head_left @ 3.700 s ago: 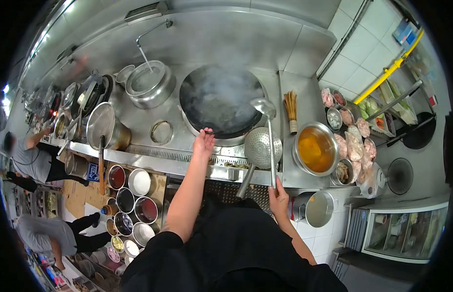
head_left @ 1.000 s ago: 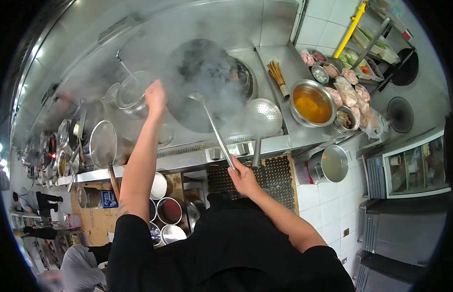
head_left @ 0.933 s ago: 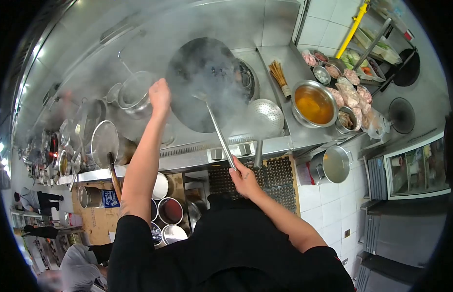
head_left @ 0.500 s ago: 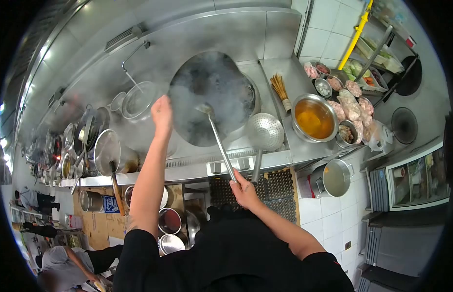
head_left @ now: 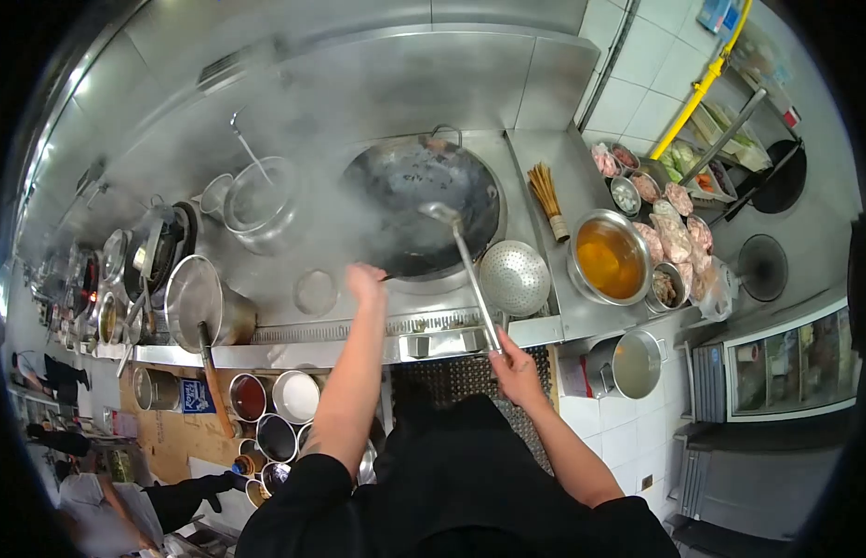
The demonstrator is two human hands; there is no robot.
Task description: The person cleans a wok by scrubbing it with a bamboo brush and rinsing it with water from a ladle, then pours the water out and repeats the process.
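A dark, steaming wok [head_left: 442, 186] sits on the steel stove, with food hard to make out in the steam. My left hand [head_left: 366, 282] is closed at the wok's near left edge, round what looks like its handle. In my right hand [head_left: 515, 366] is the handle end of a long metal ladle [head_left: 472, 274]; its bowl hangs over the wok. Just right of the wok rests a perforated skimmer [head_left: 515, 279].
A bamboo brush [head_left: 548, 200] and a bowl of orange liquid [head_left: 608, 259] lie to the right, near bagged meat [head_left: 672, 237]. On the left stand a strainer pot [head_left: 210, 302] and sauce containers [head_left: 295, 396]. A co-worker [head_left: 107, 507] is at the lower left.
The wok now sits tilted, with its far handle showing. My left hand has come down and nearer to me, to the wok's near edge. My right hand and the ladle have shifted right.
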